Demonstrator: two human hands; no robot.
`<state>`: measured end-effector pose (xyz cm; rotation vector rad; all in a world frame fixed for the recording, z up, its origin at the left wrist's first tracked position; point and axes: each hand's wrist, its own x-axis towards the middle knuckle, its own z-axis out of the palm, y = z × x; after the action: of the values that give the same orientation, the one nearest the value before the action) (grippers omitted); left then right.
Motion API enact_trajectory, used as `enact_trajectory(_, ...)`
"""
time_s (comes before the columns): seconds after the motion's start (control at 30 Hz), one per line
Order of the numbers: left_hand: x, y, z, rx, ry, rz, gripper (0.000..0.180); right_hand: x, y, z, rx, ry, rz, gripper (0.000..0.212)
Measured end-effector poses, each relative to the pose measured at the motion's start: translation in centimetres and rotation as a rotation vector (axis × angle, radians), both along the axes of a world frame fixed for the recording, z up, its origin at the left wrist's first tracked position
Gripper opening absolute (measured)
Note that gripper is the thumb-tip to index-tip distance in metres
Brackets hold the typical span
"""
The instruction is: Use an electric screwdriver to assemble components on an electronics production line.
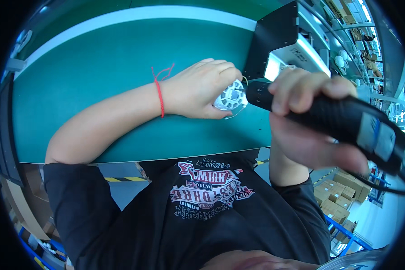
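**Disc pinned to the mat under a powered driver**

Disc (231,96): a small white round part with spoke-like ribs and a grey hub, lying flat on the green mat (99,67) near the mat's right end, just in front of the person's chest.

The left hand (198,89) is curled over the disc from the left, fingers closed round its upper rim and thumb under its near edge. This grip appears meant to keep the part from turning or sliding while it is worked on. A red string (159,96) is tied at that wrist.

The right hand (303,119) is closed tight round a black driver (333,119), held nearly level with its nose aimed left at the disc's right edge. Nose and disc look to be touching, though the fisheye bend and the fingers hide the exact contact. A black cable (391,186) hangs from the tool's rear end, clear of the work.

Behind the disc stands a black hood (274,36) with a lit lamp (272,67) under it, throwing light on this spot. Cartons (335,193) are stacked on the floor at lower right.
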<state>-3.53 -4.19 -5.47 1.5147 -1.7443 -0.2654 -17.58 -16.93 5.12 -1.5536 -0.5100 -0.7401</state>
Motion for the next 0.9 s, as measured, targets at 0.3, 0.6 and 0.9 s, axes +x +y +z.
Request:
enact_trajectory(0.3, -0.3, 2.3, 2.2, 0.066, -0.074, 0.084, 0.056, -6.7, -2.7, 4.5, -0.051, -0.193, -0.482, 0.095)
enact_trajectory(0.6, 0.1, 2.3, 2.5, 0.044, -0.052, 0.155, 0.057, -4.9, -2.5, 1.5, -0.046, -0.122, -0.391, 0.094)
enact_trajectory(0.9, 0.0, 2.2, 1.6, -0.033, -0.078, 0.199, 0.057, -3.7, 2.4, 2.8, 0.168, -0.038, -0.215, 0.098)
